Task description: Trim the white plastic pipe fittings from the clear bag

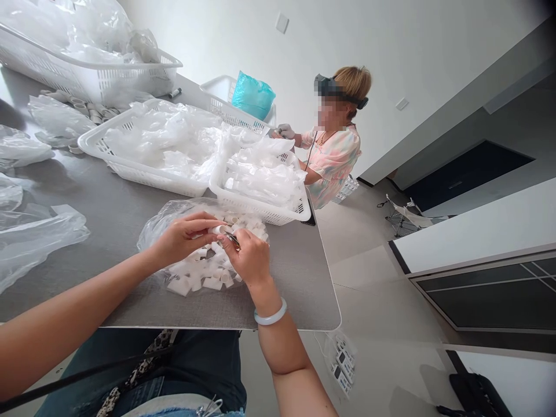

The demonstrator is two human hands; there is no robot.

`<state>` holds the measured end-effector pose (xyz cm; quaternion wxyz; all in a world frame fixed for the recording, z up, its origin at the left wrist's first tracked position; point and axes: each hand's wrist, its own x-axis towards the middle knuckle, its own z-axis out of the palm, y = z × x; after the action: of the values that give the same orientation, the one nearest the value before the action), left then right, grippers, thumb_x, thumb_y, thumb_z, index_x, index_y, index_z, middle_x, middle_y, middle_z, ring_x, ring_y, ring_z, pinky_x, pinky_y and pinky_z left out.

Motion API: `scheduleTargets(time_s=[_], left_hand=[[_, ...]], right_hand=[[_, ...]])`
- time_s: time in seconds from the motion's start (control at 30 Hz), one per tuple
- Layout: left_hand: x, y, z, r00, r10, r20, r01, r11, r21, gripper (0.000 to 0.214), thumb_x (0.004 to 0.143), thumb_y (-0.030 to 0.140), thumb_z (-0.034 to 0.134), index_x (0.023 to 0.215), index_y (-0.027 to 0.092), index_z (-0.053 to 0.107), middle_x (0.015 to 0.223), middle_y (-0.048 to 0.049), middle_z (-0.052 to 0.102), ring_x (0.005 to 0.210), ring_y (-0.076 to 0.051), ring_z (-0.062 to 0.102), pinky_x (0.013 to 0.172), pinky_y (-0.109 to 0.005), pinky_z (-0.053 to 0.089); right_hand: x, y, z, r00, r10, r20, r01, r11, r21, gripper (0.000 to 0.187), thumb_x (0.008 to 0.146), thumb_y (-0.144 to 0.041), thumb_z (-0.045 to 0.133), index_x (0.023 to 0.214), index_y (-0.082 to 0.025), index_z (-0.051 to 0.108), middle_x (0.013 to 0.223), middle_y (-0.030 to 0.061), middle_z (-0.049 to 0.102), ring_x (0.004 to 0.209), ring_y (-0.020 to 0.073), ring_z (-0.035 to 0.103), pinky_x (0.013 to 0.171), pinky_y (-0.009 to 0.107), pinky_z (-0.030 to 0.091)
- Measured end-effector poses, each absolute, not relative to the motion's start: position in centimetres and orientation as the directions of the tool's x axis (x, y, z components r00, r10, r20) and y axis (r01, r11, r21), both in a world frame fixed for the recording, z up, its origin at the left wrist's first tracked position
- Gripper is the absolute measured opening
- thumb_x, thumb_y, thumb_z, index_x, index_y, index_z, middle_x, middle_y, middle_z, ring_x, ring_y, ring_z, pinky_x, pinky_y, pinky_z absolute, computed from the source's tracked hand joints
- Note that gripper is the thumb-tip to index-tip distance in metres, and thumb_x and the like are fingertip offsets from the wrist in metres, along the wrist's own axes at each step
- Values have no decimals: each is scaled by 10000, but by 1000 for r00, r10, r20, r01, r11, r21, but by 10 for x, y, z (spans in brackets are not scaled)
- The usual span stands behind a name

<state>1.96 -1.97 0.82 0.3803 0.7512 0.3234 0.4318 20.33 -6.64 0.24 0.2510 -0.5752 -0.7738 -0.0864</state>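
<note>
- White tubular piece is pinched between thumb and fingers of the left hand, right at the fingertips.
- Small dark tool is gripped in the right hand; its type cannot be told, as most of it is covered by the fingers.
- Hands are close together, fingertips nearly meeting at the piece. Contact of the right thumb with the piece cannot be confirmed.
- Key relation: piece is located to the left of the right hand, with its long axis apparently running sideways, mouth turned toward the tool. Tool is pointed left at that mouth; alignment of these two axes is judged to matter most. Left hand is nearer, being in contact.
- Loose white pieces are spread directly below both hands, on and around a clear plastic bag.
- Small basket and long basket, both filled with clear bags, are set just beyond on the grey table.
- Co-worker is positioned past the baskets, well apart.
</note>
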Motion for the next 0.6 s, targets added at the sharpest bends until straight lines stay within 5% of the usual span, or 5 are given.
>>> scheduleTargets(time_s=[0.3, 0.6], left_hand=[[22, -23, 7, 404, 828, 388, 67, -450, 890, 226, 826, 311, 693, 994, 172, 752, 1089, -96, 738, 671, -149, 590, 599, -280, 506], [19, -22, 7, 412, 875, 253, -17, -270, 963, 319, 784, 328, 732, 1082, 215, 749, 897, -20, 705, 694, -147, 599, 558, -228, 506]], right_hand=[[199, -69, 4, -216, 861, 460, 933, 320, -161, 615, 1026, -591, 278, 655, -191, 564, 550, -7, 514, 482, 84, 454, 465, 221, 239], [201, -68, 5, -172, 842, 512, 951, 277, -135, 581, 998, -628, 339, 684, -190, 559, 559, -15, 491, 499, 89, 447, 493, 210, 279]])
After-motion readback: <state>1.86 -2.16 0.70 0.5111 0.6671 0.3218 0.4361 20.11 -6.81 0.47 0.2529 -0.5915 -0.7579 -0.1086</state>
